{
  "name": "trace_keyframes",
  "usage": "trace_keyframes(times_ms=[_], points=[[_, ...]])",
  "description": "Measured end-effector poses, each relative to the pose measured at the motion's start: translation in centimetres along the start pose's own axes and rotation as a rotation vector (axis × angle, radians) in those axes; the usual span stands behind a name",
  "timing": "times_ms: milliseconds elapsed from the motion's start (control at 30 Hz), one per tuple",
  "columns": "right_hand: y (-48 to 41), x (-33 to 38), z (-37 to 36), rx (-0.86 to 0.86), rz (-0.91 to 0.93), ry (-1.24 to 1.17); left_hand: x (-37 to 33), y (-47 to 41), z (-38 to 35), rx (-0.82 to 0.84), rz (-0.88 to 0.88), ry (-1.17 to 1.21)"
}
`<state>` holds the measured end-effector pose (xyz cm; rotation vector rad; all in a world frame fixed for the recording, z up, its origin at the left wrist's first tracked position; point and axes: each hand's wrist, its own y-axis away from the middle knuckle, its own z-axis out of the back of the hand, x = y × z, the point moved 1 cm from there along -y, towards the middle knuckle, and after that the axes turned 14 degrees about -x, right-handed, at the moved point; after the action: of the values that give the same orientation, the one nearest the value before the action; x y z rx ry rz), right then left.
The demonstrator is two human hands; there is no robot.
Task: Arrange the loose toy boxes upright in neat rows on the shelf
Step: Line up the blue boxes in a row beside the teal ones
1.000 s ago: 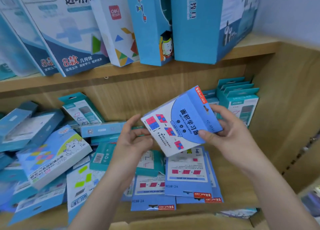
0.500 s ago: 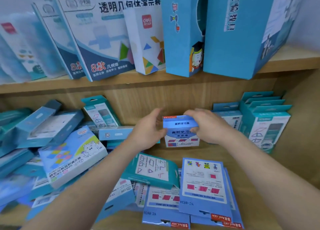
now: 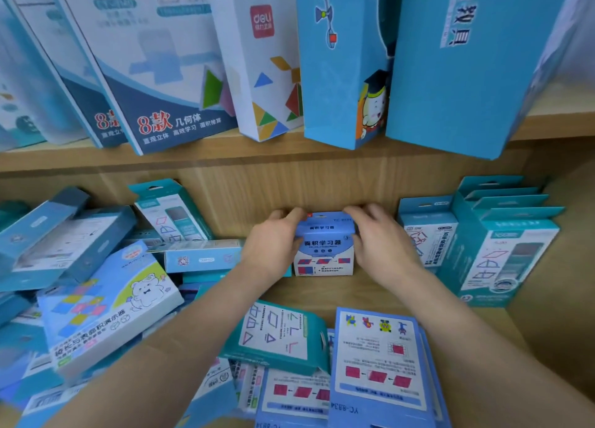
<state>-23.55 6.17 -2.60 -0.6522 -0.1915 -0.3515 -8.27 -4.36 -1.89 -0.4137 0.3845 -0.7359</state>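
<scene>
Loose boxes point(image 3: 96, 299) heaped at shelf left. Left hand point(image 3: 273, 244) and right hand point(image 3: 380, 241) clamp blue-white box point(image 3: 325, 250) from both sides, upright on shelf point(image 3: 322, 292) against back panel. Teal boxes point(image 3: 502, 244) stand in row at right.

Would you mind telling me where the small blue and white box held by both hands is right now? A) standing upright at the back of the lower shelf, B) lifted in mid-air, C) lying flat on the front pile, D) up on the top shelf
A: the small blue and white box stands on the lower shelf against the back panel, left hand and right hand gripping its sides.
</scene>
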Motion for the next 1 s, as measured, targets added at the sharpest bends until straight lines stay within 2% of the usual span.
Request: trace_keyframes(times_ms=[200, 400, 633, 800, 1000], points=[[0.1, -0.1, -0.7, 0.067, -0.035, -0.087, 0.2, -0.6, -0.2, 0.024, -0.060, -0.078], [0.3, -0.3, -0.9, 0.125, -0.045, -0.154, 0.5, -0.4, -0.2, 0.001, -0.060, -0.041], [0.4, -0.7, -0.8, 0.179, -0.044, -0.083, 0.3, -0.5, -0.5, 0.001, -0.060, -0.034], [1.3, -1.3, 0.7, 0.220, -0.122, -0.243, 0.2, -0.6, -0.3, -0.013, -0.031, -0.054], [3.2, -2.9, 2.6, 0.110, -0.269, -0.343, -2.1, -0.9, -1.0, -0.005, -0.063, -0.023]])
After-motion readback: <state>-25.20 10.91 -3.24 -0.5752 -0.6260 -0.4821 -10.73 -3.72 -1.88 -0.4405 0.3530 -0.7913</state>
